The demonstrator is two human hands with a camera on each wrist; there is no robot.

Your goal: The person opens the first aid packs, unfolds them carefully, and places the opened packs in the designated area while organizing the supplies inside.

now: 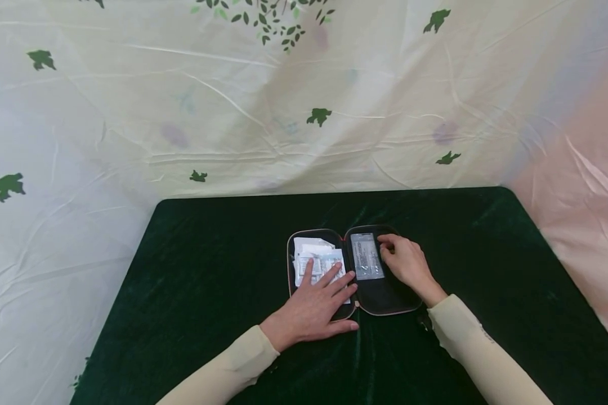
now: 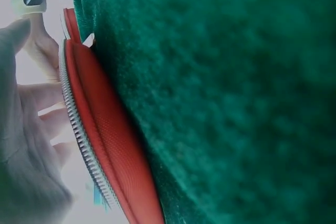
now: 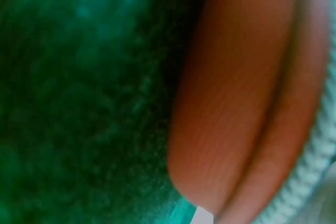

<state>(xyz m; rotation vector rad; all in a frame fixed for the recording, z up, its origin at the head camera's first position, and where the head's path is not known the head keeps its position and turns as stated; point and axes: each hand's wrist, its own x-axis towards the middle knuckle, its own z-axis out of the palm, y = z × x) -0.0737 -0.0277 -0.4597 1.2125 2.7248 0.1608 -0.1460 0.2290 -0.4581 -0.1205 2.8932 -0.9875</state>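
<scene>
An open zip case (image 1: 391,298) lies on the table, its two halves spread flat; the left wrist view shows its red outer shell (image 2: 113,129) and metal zip teeth. White paper packets (image 1: 311,247) fill the left half. My left hand (image 1: 316,306) rests over them with fingers straight and spread, thumb out past the case's lower edge. In the right half lies a clear, printed flat packet (image 1: 367,257). My right hand (image 1: 405,261) bends its fingers at that packet's upper right side, over the dark lining. Whether the fingertips pinch anything is too small to tell.
A dark green velvet cloth (image 1: 208,270) covers the table. Behind it hangs a pale curtain (image 1: 263,112) with green bird and leaf prints. A small dark object (image 1: 424,323) sits below the case's right corner, near my right wrist.
</scene>
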